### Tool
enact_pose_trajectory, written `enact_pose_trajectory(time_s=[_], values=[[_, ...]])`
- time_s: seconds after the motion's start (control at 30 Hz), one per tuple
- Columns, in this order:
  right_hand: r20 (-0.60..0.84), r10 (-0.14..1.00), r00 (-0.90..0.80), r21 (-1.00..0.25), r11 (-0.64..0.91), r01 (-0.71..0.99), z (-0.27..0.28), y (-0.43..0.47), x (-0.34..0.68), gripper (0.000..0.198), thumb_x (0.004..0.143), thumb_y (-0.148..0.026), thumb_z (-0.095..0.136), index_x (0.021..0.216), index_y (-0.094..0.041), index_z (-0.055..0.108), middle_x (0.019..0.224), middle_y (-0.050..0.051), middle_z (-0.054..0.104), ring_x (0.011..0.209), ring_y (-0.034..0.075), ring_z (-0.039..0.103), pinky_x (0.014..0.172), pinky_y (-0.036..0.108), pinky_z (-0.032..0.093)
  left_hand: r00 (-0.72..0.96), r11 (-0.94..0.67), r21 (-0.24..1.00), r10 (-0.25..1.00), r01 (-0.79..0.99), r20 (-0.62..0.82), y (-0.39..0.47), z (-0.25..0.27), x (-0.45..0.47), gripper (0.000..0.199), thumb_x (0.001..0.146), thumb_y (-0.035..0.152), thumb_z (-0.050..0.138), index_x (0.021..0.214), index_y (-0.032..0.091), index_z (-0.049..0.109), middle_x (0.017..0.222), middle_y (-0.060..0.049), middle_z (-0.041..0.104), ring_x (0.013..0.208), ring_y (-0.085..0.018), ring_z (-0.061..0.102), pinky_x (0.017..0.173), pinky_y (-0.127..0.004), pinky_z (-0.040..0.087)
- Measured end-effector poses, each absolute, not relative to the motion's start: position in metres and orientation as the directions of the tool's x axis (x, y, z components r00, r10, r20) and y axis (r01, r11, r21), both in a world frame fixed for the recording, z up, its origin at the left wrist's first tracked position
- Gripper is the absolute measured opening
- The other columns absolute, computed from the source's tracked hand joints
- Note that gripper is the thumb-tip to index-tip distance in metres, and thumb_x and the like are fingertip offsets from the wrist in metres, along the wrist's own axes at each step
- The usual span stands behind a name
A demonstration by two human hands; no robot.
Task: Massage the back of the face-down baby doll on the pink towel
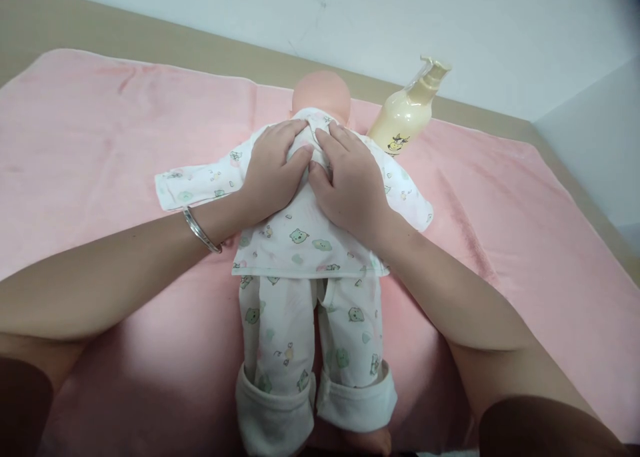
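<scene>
A baby doll lies face down, its bald head at the far end and one foot showing at the near end. It wears a white long-sleeved top with green animal prints and matching trousers with rolled cuffs. My left hand rests flat on the upper left of the doll's back, fingers stretched toward the collar. On the upper right of the back lies my right hand, its fingers also extended. The thumbs come close together over the middle of the back. A silver bracelet circles my left wrist.
Under the doll spreads a pink blanket on a tan surface. Beyond the doll's right shoulder a cream pump bottle with a cow picture leans to the right. A white wall rises behind.
</scene>
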State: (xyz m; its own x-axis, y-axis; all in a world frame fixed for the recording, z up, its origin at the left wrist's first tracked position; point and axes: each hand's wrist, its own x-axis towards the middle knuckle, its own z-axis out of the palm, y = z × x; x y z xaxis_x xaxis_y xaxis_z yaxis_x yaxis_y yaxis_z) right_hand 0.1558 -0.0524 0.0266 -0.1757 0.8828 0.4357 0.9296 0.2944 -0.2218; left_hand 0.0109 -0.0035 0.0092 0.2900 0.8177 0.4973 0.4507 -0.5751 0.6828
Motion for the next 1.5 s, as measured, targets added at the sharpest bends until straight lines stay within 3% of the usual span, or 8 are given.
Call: enact_pose_trajectory(time_s=[0.27, 0.9, 1.07, 1.23, 1.37, 1.5], values=[[0.453, 0.875, -0.168, -0.261, 0.311, 0.914, 0.026, -0.052, 0.157, 0.05, 0.091, -0.028, 0.043, 0.139, -0.019, 0.054, 0.149, 0.01, 0.054, 0.145, 0.031, 0.043, 0.121, 0.057, 0.036, 0.287, -0.553, 0.702, 0.833, 0.448, 0.474, -0.003, 0.009, 0.011, 0.032, 0.091, 0.033, 0.046, 0.117, 0.026, 0.064, 0.129, -0.003, 0.068, 0.13, -0.028, 0.056, 0.116, -0.046, 0.043], [0.428, 0.891, -0.153, -0.233, 0.273, 0.934, 0.034, -0.055, 0.154, 0.049, 0.092, -0.029, 0.043, 0.138, -0.017, 0.055, 0.148, 0.011, 0.056, 0.144, 0.03, 0.045, 0.122, 0.052, 0.038, 0.294, -0.543, 0.714, 0.839, 0.441, 0.457, -0.001, 0.011, 0.013, 0.024, 0.089, 0.038, 0.046, 0.103, 0.031, 0.064, 0.115, 0.0, 0.07, 0.119, -0.027, 0.058, 0.113, -0.051, 0.045], [0.376, 0.916, -0.14, -0.196, 0.226, 0.954, 0.038, -0.056, 0.151, 0.049, 0.094, -0.029, 0.041, 0.141, -0.015, 0.051, 0.151, 0.014, 0.052, 0.146, 0.029, 0.041, 0.124, 0.05, 0.036, 0.283, -0.532, 0.731, 0.847, 0.428, 0.451, -0.002, 0.012, 0.013, 0.031, 0.087, 0.04, 0.047, 0.112, 0.032, 0.063, 0.124, 0.0, 0.068, 0.125, -0.028, 0.056, 0.115, -0.051, 0.042], [0.388, 0.912, -0.13, -0.193, 0.219, 0.957, 0.037, -0.057, 0.15, 0.048, 0.095, -0.031, 0.04, 0.14, -0.018, 0.052, 0.151, 0.014, 0.052, 0.145, 0.03, 0.043, 0.122, 0.053, 0.037, 0.275, -0.522, 0.747, 0.853, 0.412, 0.445, -0.003, 0.012, 0.013, 0.031, 0.083, 0.042, 0.047, 0.108, 0.038, 0.064, 0.125, 0.001, 0.068, 0.125, -0.029, 0.058, 0.113, -0.05, 0.044], [0.405, 0.902, -0.148, -0.194, 0.243, 0.95, 0.035, -0.055, 0.152, 0.048, 0.096, -0.036, 0.036, 0.141, -0.024, 0.05, 0.15, 0.01, 0.053, 0.145, 0.031, 0.043, 0.121, 0.056, 0.037, 0.274, -0.531, 0.74, 0.847, 0.412, 0.456, -0.003, 0.013, 0.013, 0.031, 0.083, 0.041, 0.045, 0.107, 0.035, 0.065, 0.123, 0.0, 0.069, 0.122, -0.029, 0.059, 0.112, -0.052, 0.045], [0.398, 0.91, -0.119, -0.204, 0.214, 0.955, 0.039, -0.058, 0.149, 0.048, 0.094, -0.03, 0.038, 0.14, -0.023, 0.051, 0.15, 0.009, 0.054, 0.144, 0.029, 0.044, 0.121, 0.052, 0.038, 0.291, -0.542, 0.73, 0.84, 0.416, 0.458, -0.001, 0.013, 0.014, 0.032, 0.082, 0.042, 0.045, 0.107, 0.037, 0.065, 0.124, 0.001, 0.069, 0.12, -0.03, 0.06, 0.112, -0.053, 0.046]])
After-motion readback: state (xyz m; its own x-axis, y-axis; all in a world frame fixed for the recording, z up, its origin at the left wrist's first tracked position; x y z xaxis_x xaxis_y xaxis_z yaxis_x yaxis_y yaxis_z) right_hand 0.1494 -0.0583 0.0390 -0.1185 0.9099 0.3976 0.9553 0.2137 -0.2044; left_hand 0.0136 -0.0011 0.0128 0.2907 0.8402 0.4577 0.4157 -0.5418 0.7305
